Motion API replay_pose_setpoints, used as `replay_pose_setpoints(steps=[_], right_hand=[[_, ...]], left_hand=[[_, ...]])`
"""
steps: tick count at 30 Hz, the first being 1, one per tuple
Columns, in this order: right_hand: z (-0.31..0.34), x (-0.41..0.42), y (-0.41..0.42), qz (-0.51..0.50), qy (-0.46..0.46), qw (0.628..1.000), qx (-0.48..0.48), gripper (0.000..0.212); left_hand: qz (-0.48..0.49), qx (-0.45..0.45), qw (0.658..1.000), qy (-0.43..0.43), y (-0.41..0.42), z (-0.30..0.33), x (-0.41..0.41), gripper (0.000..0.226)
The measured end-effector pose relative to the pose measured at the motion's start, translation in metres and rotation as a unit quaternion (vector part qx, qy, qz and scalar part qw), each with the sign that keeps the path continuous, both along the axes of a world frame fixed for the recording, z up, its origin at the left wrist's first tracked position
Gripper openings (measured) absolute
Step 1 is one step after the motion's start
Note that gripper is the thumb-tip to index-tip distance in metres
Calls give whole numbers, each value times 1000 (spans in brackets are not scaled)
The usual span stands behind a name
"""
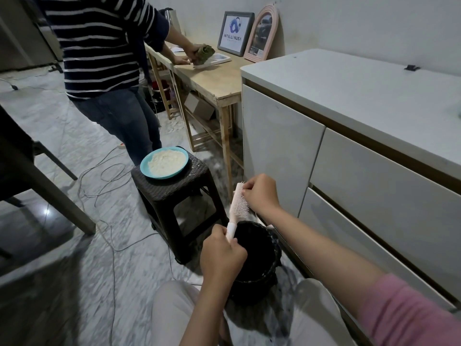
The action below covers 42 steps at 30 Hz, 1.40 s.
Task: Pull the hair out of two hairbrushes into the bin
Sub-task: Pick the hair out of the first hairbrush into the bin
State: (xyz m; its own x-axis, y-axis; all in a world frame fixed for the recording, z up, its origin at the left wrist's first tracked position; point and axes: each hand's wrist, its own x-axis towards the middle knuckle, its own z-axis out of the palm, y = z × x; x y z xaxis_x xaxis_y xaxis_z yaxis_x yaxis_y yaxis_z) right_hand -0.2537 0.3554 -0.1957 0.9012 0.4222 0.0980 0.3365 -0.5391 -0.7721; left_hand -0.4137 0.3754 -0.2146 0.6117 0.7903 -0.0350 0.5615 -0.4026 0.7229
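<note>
— Where's the brush?

— The pale pink plastic hairbrush [239,203] is tilted right over the round black bin [257,255] on the floor, bristles facing the right hand [260,193]. The left hand [222,250] is wrapped around its handle.

— And the right?

— Fingertips pinched in at the bristles near the top of the head, on a strand I'd guess; too fine to see from here.

— Much done?

— Hard to call. The bin's inside is just dark. Only one brush is out, so I'd say the second is still to come.

— Anything else about?

— A dark woven plastic stool [174,196] just beside the bin, carrying a turquoise plate [163,162].
</note>
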Motion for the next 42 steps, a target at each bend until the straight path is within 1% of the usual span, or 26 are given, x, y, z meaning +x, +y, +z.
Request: replay_pose_setpoints(steps=[2,3,5,7,9,12,14,16,18,20,23,25,27,29,30,33,34,36,37,38,39,42], right_hand=[[-3,-5,-1,3,1,999,33,12],[-3,-8,-2,3,6,998,54,11],[-5,-13,-3,-5,27,994,102,9],[-7,-16,-2,-16,69,987,145,6],[-9,-17,-2,-30,133,972,192,7],[-11,-13,-4,-48,226,936,266,19],[-8,-9,-9,-57,263,914,305,18],[-5,-4,-16,-68,269,906,321,16],[-7,3,-22,-76,260,912,307,11],[-12,8,-27,-79,246,929,266,4],[-19,14,-31,-61,224,953,194,14],[-17,13,-32,-23,204,971,125,27],[-10,9,-33,35,187,981,43,34],[-3,7,-34,83,182,980,-16,30],[-3,8,-34,97,182,978,-29,27],[-2,12,-31,99,168,981,-24,19],[-2,12,-29,95,166,981,-21,23],[-3,13,-26,99,186,978,-8,43],[-4,12,-24,117,200,973,3,53],[-5,12,-22,140,219,965,19,58],[-5,11,-19,162,240,956,32,57],[-6,8,-16,209,287,933,55,28]], left_hand=[[18,-66,998,-2,2,2,2,9],[27,-116,993,-18,4,2,4,8],[45,-229,970,-66,9,3,6,4],[58,-288,951,-93,14,2,6,11],[68,-306,943,-109,19,3,4,16],[79,-299,944,-114,26,1,1,15],[88,-294,945,-111,29,-2,-1,14],[98,-289,946,-110,32,-6,-2,14],[111,-282,947,-110,35,-8,-2,13],[118,-276,947,-115,36,-8,-2,12],[111,-270,949,-119,37,-8,0,11],[97,-263,953,-116,37,-7,1,12],[84,-258,956,-114,37,-5,3,12],[78,-257,956,-115,37,-2,5,11],[77,-258,956,-116,37,-2,6,11],[68,-259,956,-116,39,0,6,11],[65,-261,956,-116,39,1,6,11],[59,-268,955,-112,39,3,6,9],[53,-274,954,-109,39,4,7,8],[46,-281,953,-105,38,5,7,8],[39,-290,951,-103,38,6,7,9],[33,-308,945,-105,37,9,7,10]])
